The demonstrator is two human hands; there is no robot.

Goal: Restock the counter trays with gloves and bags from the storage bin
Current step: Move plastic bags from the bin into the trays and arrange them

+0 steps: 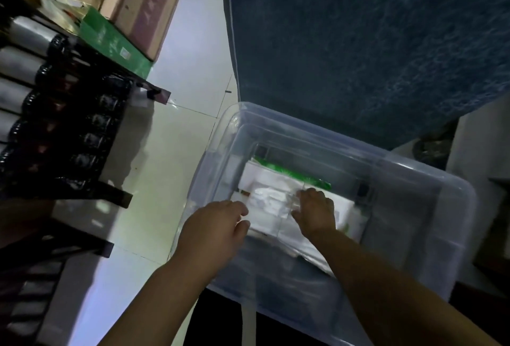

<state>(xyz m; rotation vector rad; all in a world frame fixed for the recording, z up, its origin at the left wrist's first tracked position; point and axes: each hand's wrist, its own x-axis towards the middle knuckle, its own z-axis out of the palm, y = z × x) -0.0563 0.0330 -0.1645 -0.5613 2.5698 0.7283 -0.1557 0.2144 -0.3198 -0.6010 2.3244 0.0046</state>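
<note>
A clear plastic storage bin point(430, 207) stands on the floor below me, its lid off. Inside lie white plastic packets point(267, 199) stacked flat, with a green-edged packet point(298, 173) behind them. My right hand point(316, 212) is down inside the bin, fingers curled onto the top clear-wrapped packet. My left hand point(218, 228) hovers at the bin's left wall, fingers half bent and apart, holding nothing that I can see. Which packets hold gloves and which hold bags cannot be told in the dim light.
A dark blue speckled surface point(358, 42) rises behind the bin. A black metal rack point(82, 114) with rolls and dark bottles fills the left side. Cardboard boxes point(138, 0) and a green box point(113, 39) sit beyond it. Pale tiled floor point(165, 152) runs between rack and bin.
</note>
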